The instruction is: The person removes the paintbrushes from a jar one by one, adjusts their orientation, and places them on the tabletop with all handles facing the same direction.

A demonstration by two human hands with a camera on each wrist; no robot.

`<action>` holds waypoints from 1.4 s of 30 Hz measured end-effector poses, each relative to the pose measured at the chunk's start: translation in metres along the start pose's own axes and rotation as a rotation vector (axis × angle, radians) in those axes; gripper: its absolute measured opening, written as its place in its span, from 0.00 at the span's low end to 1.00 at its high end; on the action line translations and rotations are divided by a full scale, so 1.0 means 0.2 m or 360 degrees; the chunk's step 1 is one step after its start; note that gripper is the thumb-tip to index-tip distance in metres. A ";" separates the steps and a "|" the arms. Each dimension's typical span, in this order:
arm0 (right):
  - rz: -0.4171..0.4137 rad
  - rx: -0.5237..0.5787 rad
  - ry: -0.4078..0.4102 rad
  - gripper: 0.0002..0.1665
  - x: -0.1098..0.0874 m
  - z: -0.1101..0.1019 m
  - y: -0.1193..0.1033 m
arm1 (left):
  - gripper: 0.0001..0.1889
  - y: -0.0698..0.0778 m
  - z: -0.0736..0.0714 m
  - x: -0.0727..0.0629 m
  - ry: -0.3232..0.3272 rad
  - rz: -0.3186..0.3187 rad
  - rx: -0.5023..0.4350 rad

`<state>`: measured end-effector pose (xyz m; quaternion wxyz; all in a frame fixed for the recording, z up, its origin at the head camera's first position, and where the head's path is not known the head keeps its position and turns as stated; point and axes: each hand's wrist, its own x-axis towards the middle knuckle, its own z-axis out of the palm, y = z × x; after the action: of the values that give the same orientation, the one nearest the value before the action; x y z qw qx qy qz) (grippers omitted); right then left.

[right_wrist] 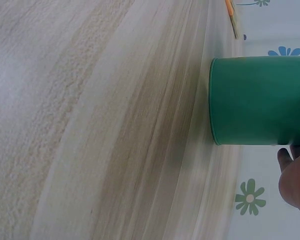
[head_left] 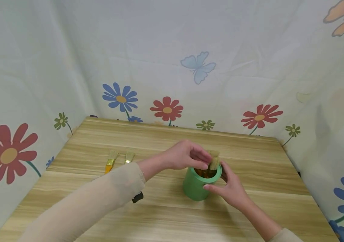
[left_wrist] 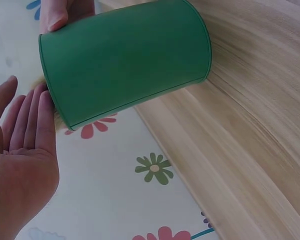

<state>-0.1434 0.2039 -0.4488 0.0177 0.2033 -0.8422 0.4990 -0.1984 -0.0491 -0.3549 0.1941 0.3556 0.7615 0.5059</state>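
Observation:
A green cylindrical pot point(head_left: 195, 186) stands upright on the wooden table. Pale brush bristles point(head_left: 214, 159) stick up at its far right rim, with something amber-coloured inside. My right hand point(head_left: 233, 191) holds the pot at its upper right side, thumb on the near side and fingers round the far side. Over the mouth is my left hand point(head_left: 186, 156), its fingertips beside the bristles. In the left wrist view, that hand's fingers point(left_wrist: 29, 120) are nearly straight at the pot's rim, with the thumb apart. The brush's handle is hidden in the pot.
Two more paintbrushes lie to the left: one with an orange handle point(head_left: 109, 167), and another with pale bristles point(head_left: 129, 156), partly hidden by the left sleeve point(head_left: 99, 198). A flower-printed cloth point(head_left: 147, 67) hangs along the table's back and sides.

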 end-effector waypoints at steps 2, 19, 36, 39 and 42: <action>-0.0003 0.0003 -0.0001 0.47 0.00 0.00 0.00 | 0.16 0.00 0.00 0.00 0.0015 -0.0015 0.0000; -0.0019 -0.0030 0.0018 0.50 0.01 0.01 0.00 | 0.19 0.05 0.05 0.04 0.0165 -0.0073 0.0093; 0.0038 -0.0055 0.0026 0.52 -0.01 0.01 -0.01 | 0.15 0.07 0.12 0.09 0.0258 -0.0098 0.0325; 0.0044 -0.0058 0.0028 0.53 -0.01 0.01 -0.02 | 0.12 0.08 0.13 0.10 0.0298 -0.0115 0.0368; 0.0040 -0.0060 0.0023 0.53 -0.02 0.01 -0.02 | 0.10 0.08 0.15 0.11 0.0343 -0.0122 0.0403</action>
<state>-0.1391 0.2023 -0.4471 0.0214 0.1888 -0.8538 0.4847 -0.1876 -0.0106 -0.3511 0.0841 0.2916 0.8486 0.4334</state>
